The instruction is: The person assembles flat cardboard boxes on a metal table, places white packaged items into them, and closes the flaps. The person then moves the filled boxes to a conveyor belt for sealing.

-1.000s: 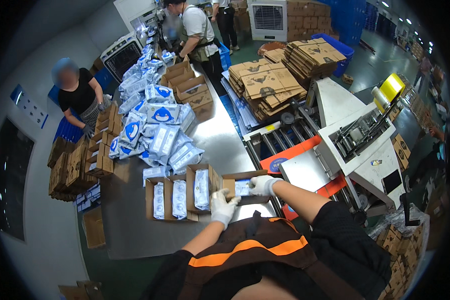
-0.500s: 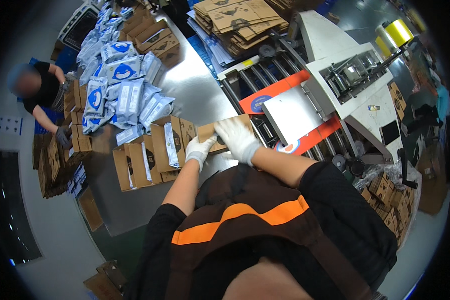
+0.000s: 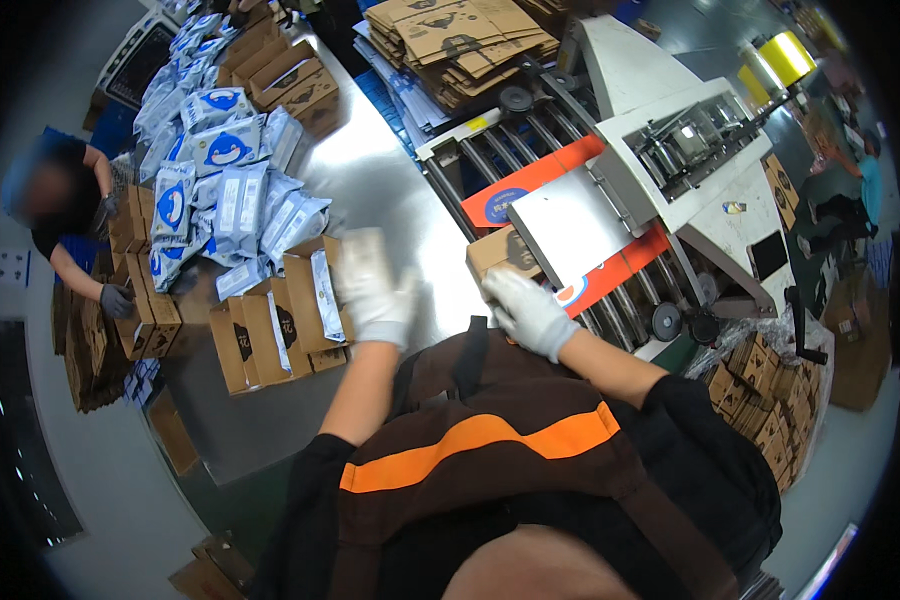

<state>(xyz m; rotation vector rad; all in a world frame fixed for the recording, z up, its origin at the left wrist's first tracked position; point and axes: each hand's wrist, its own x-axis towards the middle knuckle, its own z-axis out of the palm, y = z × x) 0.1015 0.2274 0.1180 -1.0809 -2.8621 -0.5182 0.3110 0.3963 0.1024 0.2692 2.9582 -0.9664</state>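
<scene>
My right hand (image 3: 532,314), in a white glove, rests against the near side of a closed brown carton (image 3: 498,252). Its fingers are extended, not wrapped round the box. The carton's far end reaches the rollers beside the sealing machine's metal plate (image 3: 582,222). My left hand (image 3: 376,292), gloved too and smeared by motion, is over the table with its thumb apart from the fingers and nothing visible in it. Just left of it stand open brown cartons (image 3: 232,345), with a white-blue packet (image 3: 325,290) upright in the nearest one.
A heap of white-blue packets (image 3: 240,195) lies farther left on the metal table (image 3: 380,170). Flattened cartons (image 3: 460,35) are stacked at the back. A co-worker (image 3: 70,215) handles cartons at the far left. Bagged cartons (image 3: 770,400) sit right of the machine (image 3: 670,165).
The closed carton has moved right and away from me, up to the machine's rollers. My left hand has let go of it and moved left toward the open cartons; my right hand stayed with it.
</scene>
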